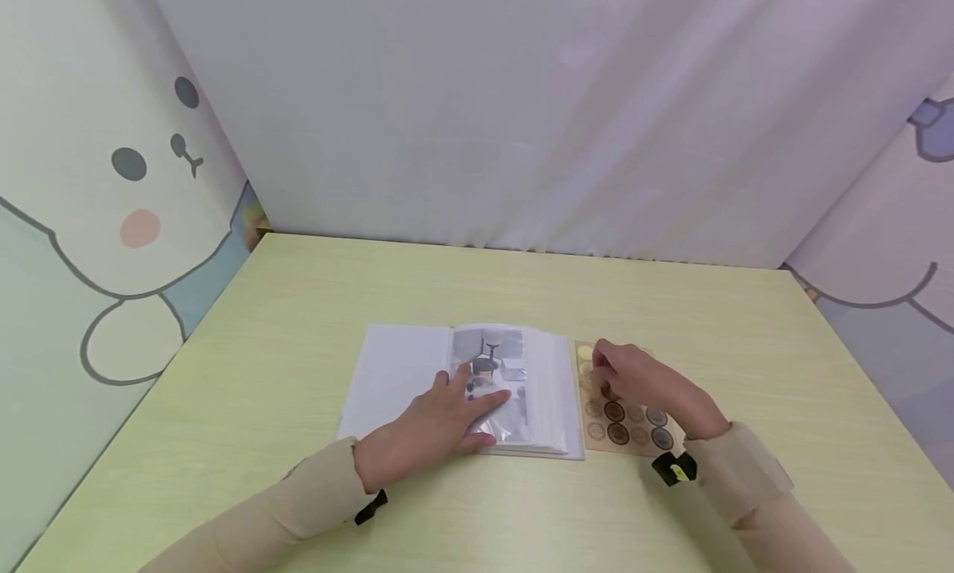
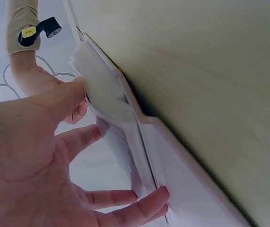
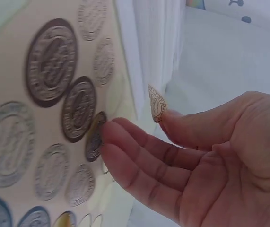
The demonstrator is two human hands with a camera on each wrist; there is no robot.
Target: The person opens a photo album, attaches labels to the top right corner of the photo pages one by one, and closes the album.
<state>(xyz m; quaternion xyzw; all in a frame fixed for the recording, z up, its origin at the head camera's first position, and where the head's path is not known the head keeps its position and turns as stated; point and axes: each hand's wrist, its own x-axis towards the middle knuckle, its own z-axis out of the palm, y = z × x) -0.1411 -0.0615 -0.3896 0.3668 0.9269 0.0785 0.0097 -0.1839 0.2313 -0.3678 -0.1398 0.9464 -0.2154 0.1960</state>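
Note:
An open photo album [image 1: 398, 362] lies on the table, a greyish picture [image 1: 510, 341] in the sleeve of its right-hand page. My left hand [image 1: 432, 420] rests on that page with its fingers spread. In the left wrist view, fingertips touch the sleeves and the album's inner edge. To the album's right lies a tan sheet [image 3: 7, 80] of round stickers in dark, tan and gold tones. Over it, my right hand [image 1: 641, 382] holds a small tan sticker [image 3: 157, 105] at the thumb tip, seen nearly edge-on. Its other fingertips are right at the sheet's surface.
The pale wooden table [image 1: 298, 308] extends around the album and the sheet. A white curtain [image 1: 507, 126] hangs behind its far edge, and cartoon-printed cloth [image 1: 74, 142] flanks both sides. Dark wrist cameras [image 1: 674, 469] are strapped at the sleeves.

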